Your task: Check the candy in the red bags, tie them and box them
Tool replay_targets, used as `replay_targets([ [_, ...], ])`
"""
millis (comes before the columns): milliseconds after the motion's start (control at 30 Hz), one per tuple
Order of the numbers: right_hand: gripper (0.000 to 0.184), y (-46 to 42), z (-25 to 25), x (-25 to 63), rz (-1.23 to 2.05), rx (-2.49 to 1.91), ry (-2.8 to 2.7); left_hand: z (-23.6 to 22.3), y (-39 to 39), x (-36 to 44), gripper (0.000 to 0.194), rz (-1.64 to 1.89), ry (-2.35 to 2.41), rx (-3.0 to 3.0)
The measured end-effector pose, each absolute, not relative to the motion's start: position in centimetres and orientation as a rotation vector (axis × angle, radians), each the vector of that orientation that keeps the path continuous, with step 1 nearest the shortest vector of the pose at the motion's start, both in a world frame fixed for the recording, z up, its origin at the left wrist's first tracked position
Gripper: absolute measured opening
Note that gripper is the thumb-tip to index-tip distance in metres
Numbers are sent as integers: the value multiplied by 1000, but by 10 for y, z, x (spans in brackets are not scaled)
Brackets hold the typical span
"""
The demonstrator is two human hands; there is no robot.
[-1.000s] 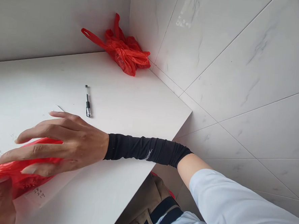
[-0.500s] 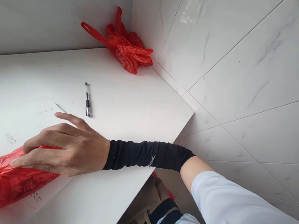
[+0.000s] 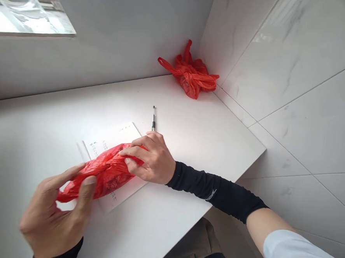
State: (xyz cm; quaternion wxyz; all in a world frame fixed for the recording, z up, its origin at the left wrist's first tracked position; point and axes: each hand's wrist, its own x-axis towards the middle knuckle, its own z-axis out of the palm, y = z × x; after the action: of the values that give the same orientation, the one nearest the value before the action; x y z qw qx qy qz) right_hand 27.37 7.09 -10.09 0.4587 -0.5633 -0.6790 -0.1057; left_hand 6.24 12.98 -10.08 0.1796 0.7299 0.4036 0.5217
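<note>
Soft daylight from the blown-out window (image 3: 33, 9) brightens the tabletop (image 3: 201, 134); the upper-right corner darkens.

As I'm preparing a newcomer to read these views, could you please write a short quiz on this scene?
1. True or false: the left hand and the right hand both touch the nearer red bag.

2. Fill in the missing word: of the two hands, the pen is closest to the ____ one.

3. Multiple choice: how does the nearer red bag stand to the written-on sheet?
a) It lies wholly apart from it.
b) It covers part of it.
c) It is hidden underneath it.

Key: 1 true; 2 right; 3 b.
</note>
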Motion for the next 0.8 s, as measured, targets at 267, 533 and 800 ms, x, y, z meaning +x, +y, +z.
replay_targets([
  [267, 18, 69, -100, 261, -100, -1338, -1731, -95, 115, 63, 11, 1416, 1091, 2215],
  [533, 11, 69, -98, 275, -48, -1425, -1559, -97, 138, 41, 10, 1652, 1324, 1979],
  [800, 15, 59, -94, 261, 122, -1381, -1574, -90, 117, 45, 33, 1399, 1050, 2212],
])
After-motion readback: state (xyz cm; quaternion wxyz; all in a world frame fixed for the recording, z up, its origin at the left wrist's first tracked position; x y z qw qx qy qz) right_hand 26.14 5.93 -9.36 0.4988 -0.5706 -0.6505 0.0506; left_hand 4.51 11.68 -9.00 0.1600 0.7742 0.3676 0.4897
